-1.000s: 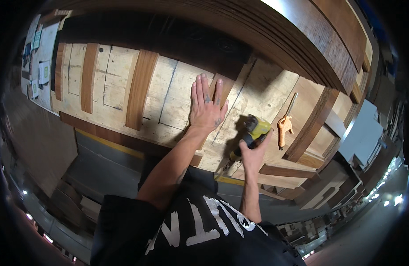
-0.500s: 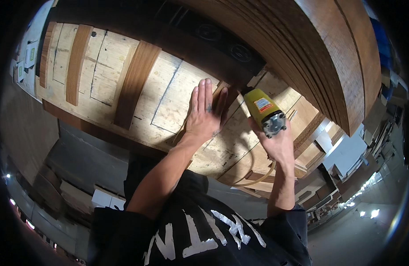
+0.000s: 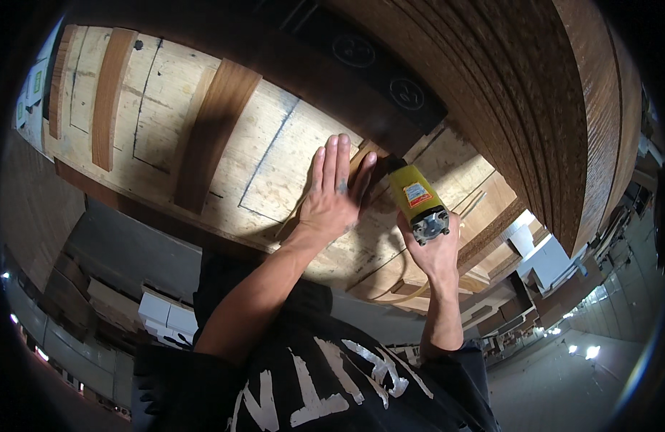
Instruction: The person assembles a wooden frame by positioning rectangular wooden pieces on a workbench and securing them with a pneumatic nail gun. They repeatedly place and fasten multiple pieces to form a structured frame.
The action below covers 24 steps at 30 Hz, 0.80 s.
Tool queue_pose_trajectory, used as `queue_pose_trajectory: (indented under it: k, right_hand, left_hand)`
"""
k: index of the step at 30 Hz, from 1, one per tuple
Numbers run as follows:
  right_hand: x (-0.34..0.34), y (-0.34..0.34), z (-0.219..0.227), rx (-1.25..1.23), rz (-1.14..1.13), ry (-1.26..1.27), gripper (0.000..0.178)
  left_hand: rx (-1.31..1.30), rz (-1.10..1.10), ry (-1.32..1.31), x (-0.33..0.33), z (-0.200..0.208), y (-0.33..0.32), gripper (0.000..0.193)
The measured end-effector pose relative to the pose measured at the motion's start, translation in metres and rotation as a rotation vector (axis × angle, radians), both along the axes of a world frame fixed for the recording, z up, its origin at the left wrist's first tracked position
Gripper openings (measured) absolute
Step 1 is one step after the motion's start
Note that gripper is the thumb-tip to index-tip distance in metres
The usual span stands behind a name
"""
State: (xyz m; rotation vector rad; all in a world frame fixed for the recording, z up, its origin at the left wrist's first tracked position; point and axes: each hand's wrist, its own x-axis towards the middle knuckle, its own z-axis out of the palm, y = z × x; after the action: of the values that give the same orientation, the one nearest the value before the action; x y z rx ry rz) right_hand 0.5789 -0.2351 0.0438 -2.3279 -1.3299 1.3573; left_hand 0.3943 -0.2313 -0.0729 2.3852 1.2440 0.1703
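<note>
My left hand [image 3: 329, 201] lies flat with its fingers stretched out, pressing on a brown wooden strip [image 3: 378, 175] set across a pale plywood board [image 3: 264, 155]. Most of that strip is hidden under the hand. In my closed right hand [image 3: 440, 253] is a yellow air nail gun [image 3: 413, 189], its nose at the strip just right of my left fingers; the exact contact point is in shadow. A thin hose [image 3: 402, 277] trails below the gun. Farther left, more wooden strips [image 3: 219, 133] lie across the board, between marked dark lines.
A dark beam [image 3: 325, 68] runs along the board's far side. Thick stacked brown panels [image 3: 541, 93] rise at the upper right, close to the gun. White boxes [image 3: 167, 315] stand low on the left, and wood pieces [image 3: 484, 277] lie at the right.
My right hand has moved slightly left with the nail gun, bringing its nose nearer the left fingers. The left hand stays flat on the strip. The whole view has shifted a little.
</note>
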Motion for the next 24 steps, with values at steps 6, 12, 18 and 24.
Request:
queue_pose_trajectory:
  k: [6, 12, 18, 24]
  right_hand:
    - [0.0, 0.001, -0.001, 0.041, 0.016, -0.025, 0.031]
    - [-0.001, -0.001, 0.0, 0.005, -0.013, -0.048, 0.031]
    - [0.002, 0.005, 0.001, 0.019, 0.051, -0.074, 0.029]
    - [0.001, 0.015, -0.003, 0.042, 0.044, -0.032, 0.026]
  left_hand:
    - [-0.006, -0.009, 0.024, 0.0, 0.003, 0.001, 0.061]
    - [-0.013, -0.011, 0.01, 0.0, 0.004, 0.001, 0.062]
    - [-0.01, -0.001, 0.009, 0.001, 0.003, 0.0, 0.062]
    - [-0.113, -0.047, 0.089, -0.001, 0.009, 0.004, 0.068]
